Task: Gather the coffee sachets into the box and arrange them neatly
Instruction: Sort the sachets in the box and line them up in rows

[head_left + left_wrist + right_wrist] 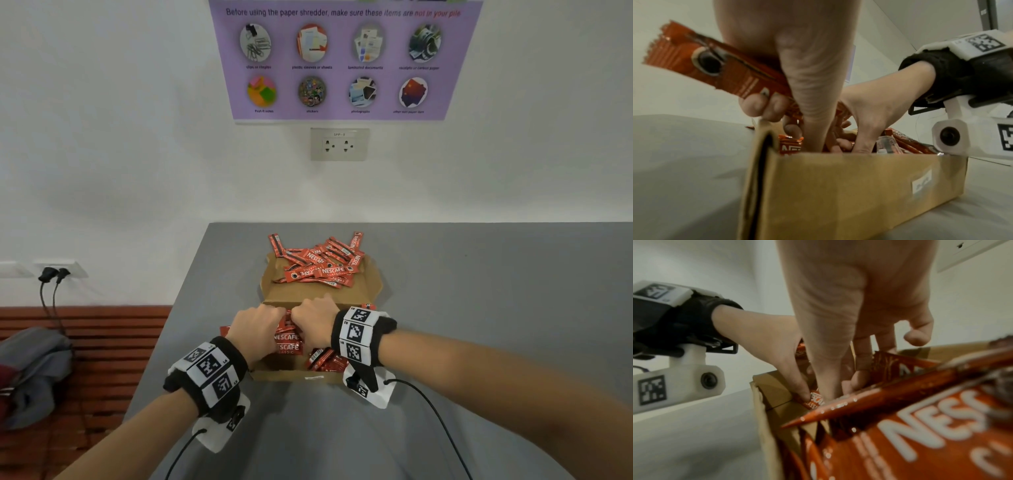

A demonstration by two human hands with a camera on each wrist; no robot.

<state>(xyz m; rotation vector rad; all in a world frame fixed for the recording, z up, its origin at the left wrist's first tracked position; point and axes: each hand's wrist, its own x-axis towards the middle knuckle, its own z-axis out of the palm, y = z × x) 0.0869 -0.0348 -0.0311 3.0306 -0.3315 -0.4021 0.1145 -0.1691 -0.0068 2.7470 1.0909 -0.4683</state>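
An open cardboard box [291, 375] stands on the grey table [496, 291], its lid [294, 294] folded back flat. A loose pile of red coffee sachets [318, 267] lies on the lid and spills past its far edge. My left hand [258, 325] and right hand [313, 320] meet inside the box, both curled round a bundle of sachets [287, 341]. More sachets [325, 359] lie in the box's right part. In the left wrist view my left hand [777, 97] grips sachets [715, 65] that stick out leftward. In the right wrist view my right hand [849, 337] reaches down among the sachets [920, 426].
The table's left edge runs close to the box. Beyond it is a slatted wooden bench [113, 342] with a grey bag [30, 370]. Two plugs [53, 274] hang from a wall socket. A poster [342, 58] and another socket [339, 144] are on the wall behind.
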